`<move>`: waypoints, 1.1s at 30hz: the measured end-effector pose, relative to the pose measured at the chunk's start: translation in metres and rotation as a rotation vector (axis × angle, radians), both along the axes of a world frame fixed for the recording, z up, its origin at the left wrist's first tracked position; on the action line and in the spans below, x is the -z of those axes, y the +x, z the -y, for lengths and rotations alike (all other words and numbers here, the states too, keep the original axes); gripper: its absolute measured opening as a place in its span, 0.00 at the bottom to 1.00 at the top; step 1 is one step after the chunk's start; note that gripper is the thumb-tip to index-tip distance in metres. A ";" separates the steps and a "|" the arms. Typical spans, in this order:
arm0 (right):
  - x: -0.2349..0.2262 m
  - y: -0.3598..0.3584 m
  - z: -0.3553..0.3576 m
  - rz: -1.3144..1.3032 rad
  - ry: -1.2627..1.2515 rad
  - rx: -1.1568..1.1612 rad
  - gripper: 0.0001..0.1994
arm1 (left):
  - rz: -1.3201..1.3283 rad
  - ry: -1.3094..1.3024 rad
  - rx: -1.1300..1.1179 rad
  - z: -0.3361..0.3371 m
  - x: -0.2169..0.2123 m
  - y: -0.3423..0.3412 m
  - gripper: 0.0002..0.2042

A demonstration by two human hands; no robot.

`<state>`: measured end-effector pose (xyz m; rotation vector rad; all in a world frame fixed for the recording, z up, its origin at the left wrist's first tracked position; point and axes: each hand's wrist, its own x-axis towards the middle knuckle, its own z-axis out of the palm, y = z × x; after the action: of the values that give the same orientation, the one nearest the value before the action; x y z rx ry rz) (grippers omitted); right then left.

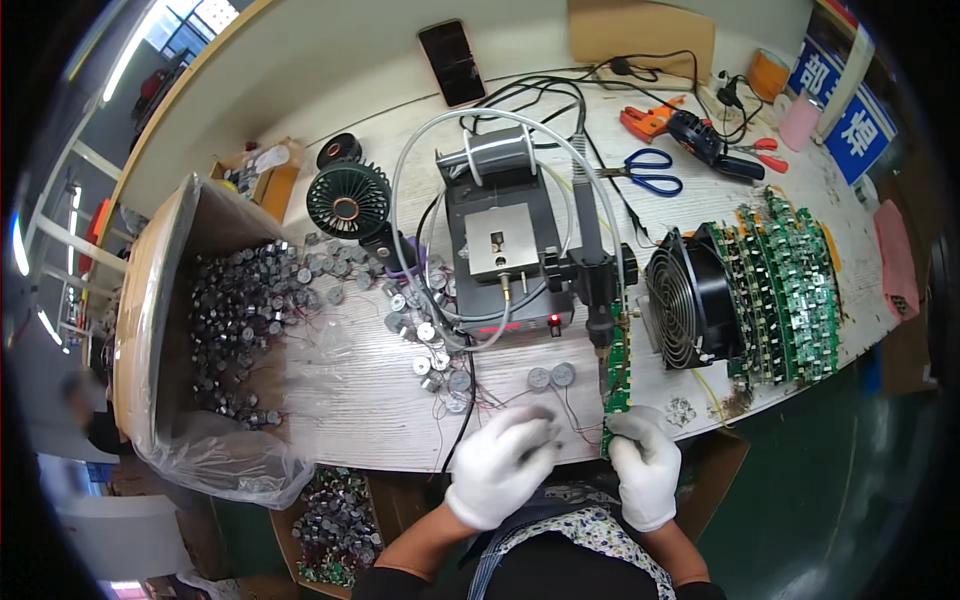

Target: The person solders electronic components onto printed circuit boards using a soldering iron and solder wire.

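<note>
Pinching the near end of the long, narrow green circuit board at the white table's front edge, my white-gloved right hand is closed on it. My white-gloved left hand is half curled; whether it grips a thin wire, I can't tell. I'd hold the board flat, fingertips clear of the black soldering handle's tip.

Counter, rear: dark-screened phone upright against the pale back panel; brown cardboard sheet farther right. Left side: dark green handheld fan. Right side: blue-handled scissors, red-handled pliers nearby, pink bottle near blue sign. Pink cloth at far-right edge.
</note>
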<state>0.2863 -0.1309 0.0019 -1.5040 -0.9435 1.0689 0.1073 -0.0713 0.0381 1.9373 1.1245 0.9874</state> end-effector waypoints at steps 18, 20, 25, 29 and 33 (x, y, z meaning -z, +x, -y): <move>-0.007 -0.005 -0.006 0.162 0.052 -0.067 0.10 | -0.349 -0.096 -0.378 -0.012 0.034 -0.074 0.15; -0.009 -0.005 -0.007 0.167 0.061 -0.064 0.10 | -0.365 0.040 -0.359 -0.019 0.039 -0.071 0.16; -0.007 -0.007 -0.006 0.123 0.067 -0.036 0.10 | -0.484 0.029 -0.328 -0.030 0.032 -0.059 0.15; -0.005 -0.005 -0.006 0.261 0.129 -0.084 0.10 | -0.562 0.051 -0.294 -0.030 0.032 -0.056 0.14; -0.015 -0.005 -0.008 0.299 0.112 -0.120 0.09 | -0.452 0.027 -0.290 -0.023 0.028 -0.049 0.15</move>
<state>0.2810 -0.1226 0.0166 -1.5553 -1.2943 0.8713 0.0583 -0.0485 0.0097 2.1197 1.6910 0.7223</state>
